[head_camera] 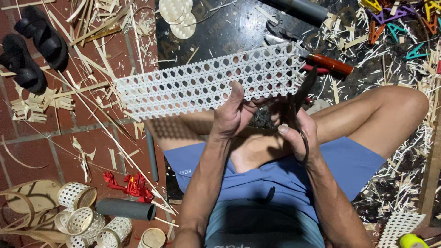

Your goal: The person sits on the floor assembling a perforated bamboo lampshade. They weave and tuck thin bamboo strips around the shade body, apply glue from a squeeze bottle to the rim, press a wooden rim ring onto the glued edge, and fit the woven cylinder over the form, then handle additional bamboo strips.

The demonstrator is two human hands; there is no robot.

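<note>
The person wore blue shorts [353, 165] with a small pale mark near one hem, just below the left hand [232, 115]; arms and legs were bare.

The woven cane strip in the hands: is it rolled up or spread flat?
Spread flat. The woven strip stretches out full length, its open weave showing end to end, held at its lower edge by the left hand; neither end curls.

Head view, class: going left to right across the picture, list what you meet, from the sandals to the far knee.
Black sandals → long white woven strip → left hand pinching the strip → right hand holding dark shears → red-handled tool → bent knee.
</note>
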